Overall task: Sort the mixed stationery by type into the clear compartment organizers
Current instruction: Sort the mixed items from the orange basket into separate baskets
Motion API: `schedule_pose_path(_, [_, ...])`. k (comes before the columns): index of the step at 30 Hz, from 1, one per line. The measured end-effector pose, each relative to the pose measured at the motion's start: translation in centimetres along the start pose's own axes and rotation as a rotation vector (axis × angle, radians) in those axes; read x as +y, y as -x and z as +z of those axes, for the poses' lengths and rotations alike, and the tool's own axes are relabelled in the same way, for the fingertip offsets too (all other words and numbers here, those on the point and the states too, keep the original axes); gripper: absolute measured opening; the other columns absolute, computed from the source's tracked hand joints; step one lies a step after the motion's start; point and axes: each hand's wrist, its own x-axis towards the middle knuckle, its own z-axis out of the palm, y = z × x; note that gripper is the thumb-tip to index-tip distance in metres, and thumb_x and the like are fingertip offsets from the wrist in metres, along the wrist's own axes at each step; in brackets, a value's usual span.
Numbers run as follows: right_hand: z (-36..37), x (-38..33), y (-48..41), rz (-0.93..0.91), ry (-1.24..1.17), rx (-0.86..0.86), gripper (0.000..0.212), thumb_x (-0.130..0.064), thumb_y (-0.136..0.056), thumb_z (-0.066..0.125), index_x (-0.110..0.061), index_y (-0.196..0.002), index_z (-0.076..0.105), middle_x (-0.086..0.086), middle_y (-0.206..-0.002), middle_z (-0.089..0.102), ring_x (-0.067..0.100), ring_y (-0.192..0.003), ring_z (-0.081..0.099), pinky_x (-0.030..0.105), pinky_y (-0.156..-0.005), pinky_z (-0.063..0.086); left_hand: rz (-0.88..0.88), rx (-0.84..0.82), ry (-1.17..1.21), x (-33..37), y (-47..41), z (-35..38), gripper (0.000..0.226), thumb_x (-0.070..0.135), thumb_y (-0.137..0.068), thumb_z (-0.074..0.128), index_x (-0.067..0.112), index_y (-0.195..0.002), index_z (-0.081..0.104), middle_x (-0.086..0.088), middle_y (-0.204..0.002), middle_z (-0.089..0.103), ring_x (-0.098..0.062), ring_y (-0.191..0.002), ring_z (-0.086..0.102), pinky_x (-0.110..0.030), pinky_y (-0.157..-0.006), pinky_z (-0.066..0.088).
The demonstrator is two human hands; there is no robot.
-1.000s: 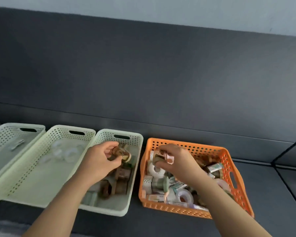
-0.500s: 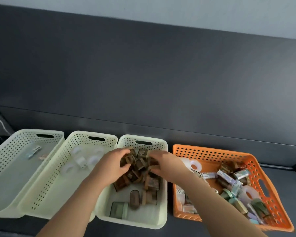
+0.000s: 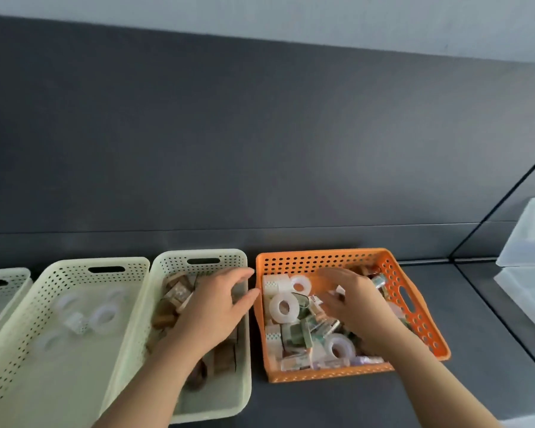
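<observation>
Okay, mid-sort. The orange perforated plastic basket (image 3: 322, 259) at 5 o'clock in the frame holds the mixed stationery: white tape rolls (image 3: 283, 307) on its 9 to 11 o'clock side, green and patterned rolls and small boxed bits heaped toward 6. It looks well over half full, so most of the job is left.

Left hand (image 3: 212, 307) hovers palm down over the cream perforated basket (image 3: 198, 254) just beside the orange one at its 9 o'clock. Its fingers are straight, pointing to 2 o'clock across the gap, with nothing in them. That cream basket holds only brown tape rolls (image 3: 176, 293), partly hidden by the hand.

Right hand (image 3: 352, 304) is palm down over the orange basket's pile with fingers spread and lightly bent. No grip shows. Under the palm is hidden.

Next basket over, at 8 o'clock, is a second cream perforated basket (image 3: 105, 263) with a few clear tape rolls (image 3: 104, 315). A third cream basket (image 3: 7, 274) is cut off at the 9 o'clock edge, contents unreadable. Translucent plastic bins (image 3: 528, 236) sit at 3 o'clock, well apart.

Judgement: two types are started and the next pick is due from the orange pile.
</observation>
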Motion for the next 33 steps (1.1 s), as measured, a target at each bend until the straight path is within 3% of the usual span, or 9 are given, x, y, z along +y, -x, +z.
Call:
schedule_pose_path(3, [-1.4, 3.0, 0.2, 0.046, 0.0, -0.003, 0.034, -0.024, -0.089, 0.065, -0.023, -0.122, 0.062, -0.01, -0.118, 0.065, 0.0, -0.09, 0.054, 0.006, -0.072, 0.036, 0.009, -0.069, -0.05, 1.4, -2.0, 2.1, 0.045, 0.035, -0.09, 0.062, 0.026, -0.132, 0.054, 0.014, -0.128, 0.057, 0.001, -0.114, 0.052, -0.014, -0.097, 0.036])
schedule_pose_path(6, [-1.7, 4.9, -0.4, 0.049, -0.022, -0.039, 0.032, -0.028, -0.089, 0.064, -0.025, -0.121, 0.063, -0.012, -0.119, 0.064, 0.002, -0.097, 0.057, 0.007, -0.075, 0.036, -0.034, -0.104, -0.115, 1.7, -3.7, 3.6, 0.044, 0.034, -0.09, 0.062, 0.026, -0.132, 0.054, 0.011, -0.132, 0.056, -0.005, -0.119, 0.052, -0.021, -0.101, 0.037])
schedule_pose_path(9, [-1.0, 5.9, -1.5, 0.019, -0.04, -0.088, 0.034, -0.024, -0.089, 0.063, -0.025, -0.123, 0.062, -0.013, -0.12, 0.063, -0.002, -0.098, 0.054, 0.004, -0.077, 0.035, -0.081, -0.13, -0.165, 1.7, -4.9, 4.3, 0.042, 0.032, -0.091, 0.061, 0.026, -0.132, 0.055, 0.011, -0.132, 0.055, -0.005, -0.119, 0.052, -0.017, -0.096, 0.035])
schedule_pose_path(13, [0.0, 6.1, -3.4, -0.04, -0.096, -0.171, 0.035, -0.022, -0.089, 0.064, -0.022, -0.124, 0.062, -0.007, -0.12, 0.065, 0.007, -0.104, 0.06, 0.015, -0.087, 0.046, -0.144, -0.172, -0.165, 1.7, -5.7, 4.7, 0.04, 0.032, -0.086, 0.068, 0.028, -0.125, 0.06, 0.013, -0.125, 0.061, -0.002, -0.112, 0.055, -0.018, -0.095, 0.04])
schedule_pose_path(17, [1.7, 5.8, -4.8, -0.088, -0.136, -0.277, 0.037, -0.028, -0.088, 0.065, -0.023, -0.125, 0.062, -0.007, -0.126, 0.062, 0.008, -0.112, 0.058, 0.026, -0.097, 0.047, -0.17, -0.25, -0.171, 1.7, -5.2, 4.7, 0.039, 0.04, -0.08, 0.072, 0.033, -0.118, 0.064, 0.017, -0.112, 0.064, 0.004, -0.098, 0.057, -0.023, -0.09, 0.048])
schedule_pose_path(21, [2.9, 6.2, -6.0, -0.117, -0.097, -0.311, 0.035, -0.025, -0.091, 0.06, -0.021, -0.125, 0.062, -0.005, -0.129, 0.061, 0.011, -0.117, 0.056, 0.025, -0.1, 0.044, -0.169, -0.288, -0.232, 1.8, -4.8, 5.3, 0.032, 0.043, -0.078, 0.074, 0.034, -0.108, 0.069, 0.018, -0.103, 0.068, 0.005, -0.088, 0.058, -0.022, -0.086, 0.049])
schedule_pose_path(25, [3.3, 7.1, -7.2, -0.134, -0.026, -0.341, 0.032, -0.022, -0.092, 0.058, -0.023, -0.123, 0.063, -0.002, -0.126, 0.063, 0.015, -0.111, 0.06, 0.031, -0.097, 0.047, -0.087, -0.277, -0.368, 2.3, -5.2, 5.5, 0.016, 0.044, -0.085, 0.064, 0.035, -0.095, 0.074, 0.02, -0.088, 0.071, 0.002, -0.078, 0.059, -0.023, -0.085, 0.047])
schedule_pose_path(33, [3.6, 7.0, -9.1, -0.224, 0.008, -0.381, 0.028, -0.031, -0.087, 0.066, -0.019, -0.112, 0.07, -0.001, -0.115, 0.065, 0.017, -0.1, 0.061, 0.034, -0.093, 0.048, -0.194, -0.127, -0.19, 2.0, -5.1, 5.5, 0.017, 0.034, -0.087, 0.066, 0.029, -0.101, 0.074, 0.017, -0.103, 0.07, 0.008, -0.085, 0.059, -0.013, -0.081, 0.046])
